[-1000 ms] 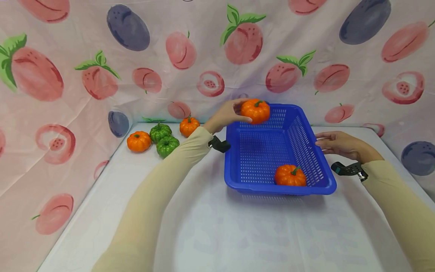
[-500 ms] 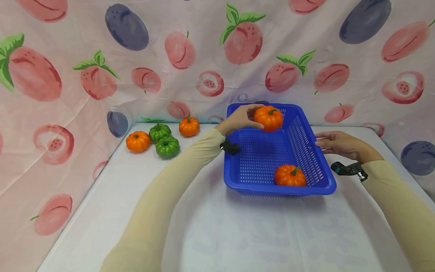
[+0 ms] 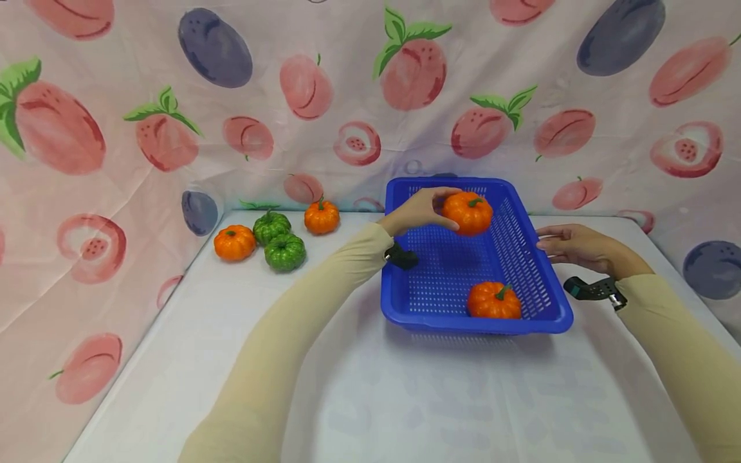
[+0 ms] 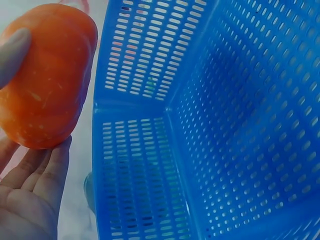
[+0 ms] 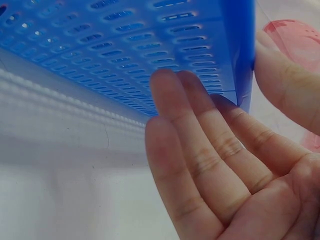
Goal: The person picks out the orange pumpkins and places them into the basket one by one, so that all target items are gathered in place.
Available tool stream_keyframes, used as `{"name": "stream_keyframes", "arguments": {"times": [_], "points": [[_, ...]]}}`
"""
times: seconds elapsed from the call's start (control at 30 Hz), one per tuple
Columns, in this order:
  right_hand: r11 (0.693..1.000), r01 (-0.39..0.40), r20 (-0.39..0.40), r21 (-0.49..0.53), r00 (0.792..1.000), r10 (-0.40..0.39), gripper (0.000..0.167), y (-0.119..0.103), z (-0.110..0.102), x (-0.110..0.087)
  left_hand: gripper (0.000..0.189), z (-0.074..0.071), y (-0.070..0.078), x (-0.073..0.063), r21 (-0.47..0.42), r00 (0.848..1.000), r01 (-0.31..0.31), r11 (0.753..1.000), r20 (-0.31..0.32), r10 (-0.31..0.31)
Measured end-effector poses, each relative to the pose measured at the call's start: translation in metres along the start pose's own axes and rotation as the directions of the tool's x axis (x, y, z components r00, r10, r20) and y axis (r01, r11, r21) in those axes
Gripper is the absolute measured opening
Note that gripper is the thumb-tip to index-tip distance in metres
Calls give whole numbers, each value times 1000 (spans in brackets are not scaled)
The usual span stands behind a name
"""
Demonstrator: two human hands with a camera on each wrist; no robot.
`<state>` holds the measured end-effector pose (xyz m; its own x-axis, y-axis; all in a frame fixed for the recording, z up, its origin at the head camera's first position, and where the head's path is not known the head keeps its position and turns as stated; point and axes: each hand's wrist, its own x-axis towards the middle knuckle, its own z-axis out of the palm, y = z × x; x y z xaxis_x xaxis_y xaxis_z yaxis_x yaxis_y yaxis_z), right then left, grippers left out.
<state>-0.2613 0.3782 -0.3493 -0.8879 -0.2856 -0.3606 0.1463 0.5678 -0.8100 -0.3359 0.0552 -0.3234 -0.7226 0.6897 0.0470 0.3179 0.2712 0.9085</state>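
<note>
Currently, the left hand pinches one orange pumpkin over the blue basket, between itself and the right hand. Its stem points upward, leaning slightly toward the right hand; its long axis goes across, roughly from hand to hand. The left thumb sits on the near side, the fingers on the far side. The right hand keeps its fingers almost straight and slightly spread, at the basket's outer wall; its thumb touches the rim. A second pumpkin lies in the basket, nearer than both hands.
</note>
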Motion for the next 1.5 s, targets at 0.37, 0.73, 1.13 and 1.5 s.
{"name": "stream_keyframes", "arguments": {"times": [0.37,0.73,1.13,1.5], "points": [[1000,-4,9,3,1000,4,66,-1,1,0,67,11,3,5,35,996,35,999,76,-38],[1000,-10,5,7,1000,10,66,0,0,-3,69,24,0,15,102,987,44,994,148,-59],[1000,-7,16,25,1000,7,66,-2,0,-2,67,31,-4,22,92,963,36,995,263,-59],[1000,-11,13,2,1000,11,66,-4,0,-1,66,37,-7,26,103,947,62,993,308,-91]]}}
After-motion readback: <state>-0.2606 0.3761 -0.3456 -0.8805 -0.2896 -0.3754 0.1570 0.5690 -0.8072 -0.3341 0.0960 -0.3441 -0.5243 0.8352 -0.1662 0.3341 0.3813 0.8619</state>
